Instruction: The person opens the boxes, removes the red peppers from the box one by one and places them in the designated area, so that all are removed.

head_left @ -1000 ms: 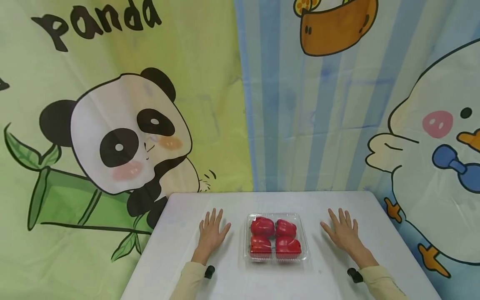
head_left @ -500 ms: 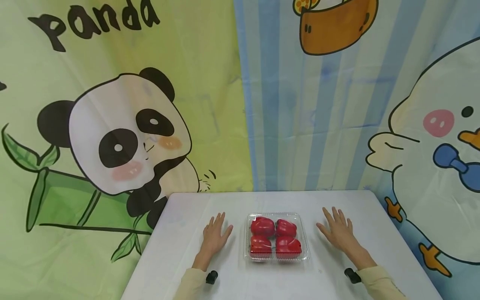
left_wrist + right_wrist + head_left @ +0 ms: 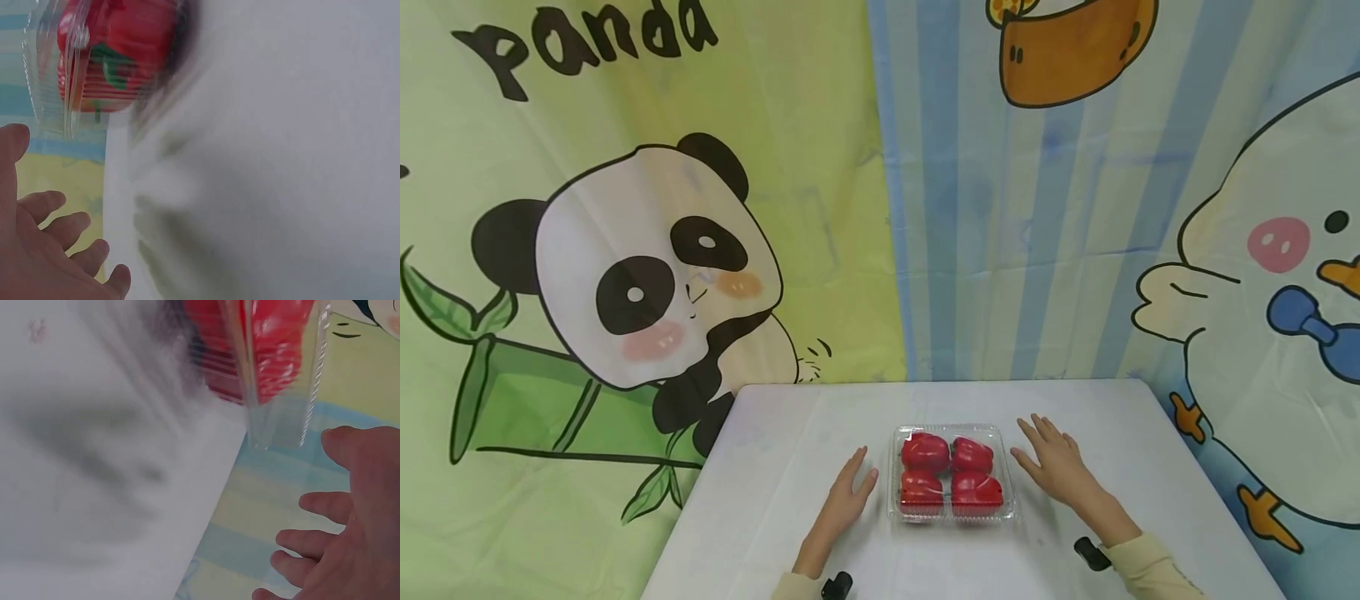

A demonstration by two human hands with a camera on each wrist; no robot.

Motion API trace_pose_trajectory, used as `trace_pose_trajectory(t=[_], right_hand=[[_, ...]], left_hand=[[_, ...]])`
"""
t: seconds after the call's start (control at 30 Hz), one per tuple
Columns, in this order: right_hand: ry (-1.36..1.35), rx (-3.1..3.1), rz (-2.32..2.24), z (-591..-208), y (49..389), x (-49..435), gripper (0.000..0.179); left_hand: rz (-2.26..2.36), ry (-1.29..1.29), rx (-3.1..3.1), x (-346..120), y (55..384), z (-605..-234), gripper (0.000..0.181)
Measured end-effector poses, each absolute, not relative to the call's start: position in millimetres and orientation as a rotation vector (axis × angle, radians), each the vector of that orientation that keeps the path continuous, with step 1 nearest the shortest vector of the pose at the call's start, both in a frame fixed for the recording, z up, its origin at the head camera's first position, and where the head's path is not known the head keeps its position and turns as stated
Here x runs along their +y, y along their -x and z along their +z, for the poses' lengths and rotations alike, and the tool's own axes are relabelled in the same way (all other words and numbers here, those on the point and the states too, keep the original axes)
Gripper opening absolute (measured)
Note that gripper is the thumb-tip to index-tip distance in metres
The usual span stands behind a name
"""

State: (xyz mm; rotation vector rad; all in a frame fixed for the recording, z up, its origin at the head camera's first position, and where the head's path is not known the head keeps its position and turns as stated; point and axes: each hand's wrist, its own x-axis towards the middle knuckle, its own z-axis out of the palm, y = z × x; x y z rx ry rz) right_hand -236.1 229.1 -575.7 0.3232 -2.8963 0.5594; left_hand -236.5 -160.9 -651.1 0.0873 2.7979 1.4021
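A clear plastic clamshell box (image 3: 951, 518) stands on the table with several red bell peppers (image 3: 976, 493) inside, and its lid looks closed. To its left, my left hand (image 3: 846, 500) hovers with straight fingers, a small gap from the box wall. On the other side my right hand (image 3: 1060, 467) is raised with fingers spread, also apart from the box. In the left wrist view green stems show through the box wall (image 3: 69, 94), just beyond the thumb. The right wrist view has the box (image 3: 281, 419) close to the thumb, untouched.
The white table (image 3: 805, 417) ends at a far edge against a cartoon-printed curtain (image 3: 820, 208). A dark wrist camera (image 3: 837, 586) sits on the left wrist and another dark camera (image 3: 1092, 553) on the right wrist.
Both hands have moved inward toward the box, the left going right and slightly down, the right going left. The box and peppers have stayed in place.
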Motion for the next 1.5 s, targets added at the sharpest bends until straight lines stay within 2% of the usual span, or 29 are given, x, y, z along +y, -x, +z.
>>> trace_pose_trajectory(t=[0.2, 0.37, 0.6, 1.0, 1.27, 1.5], right_hand=[[-0.392, -2.873, 0.571, -569.2, 230.7, 216.1, 0.058], [-0.445, -2.889, 0.570, -565.9, 225.7, 203.8, 0.058], [-0.569, -2.888, 0.594, -558.1, 217.7, 175.8, 0.054], [-0.956, -2.680, 0.557, -545.0, 190.3, 116.9, 0.028], [-1.116, -2.734, 0.553, -560.1, 178.0, 79.0, 0.023], [-1.123, -2.816, 0.412, -578.7, 174.0, 48.6, 0.030]], left_hand=[[1.501, -0.054, 2.716, -153.5, 224.4, -652.6, 0.058], [1.637, -0.131, 2.650, -149.1, 217.2, -652.0, 0.053], [1.918, -0.140, 2.339, -147.7, 212.9, -653.7, 0.043], [1.952, -0.057, 2.078, -147.6, 210.1, -658.4, 0.046], [1.922, -0.119, 2.079, -149.1, 211.1, -655.3, 0.044], [1.917, -0.186, 2.069, -152.2, 215.2, -657.9, 0.043]])
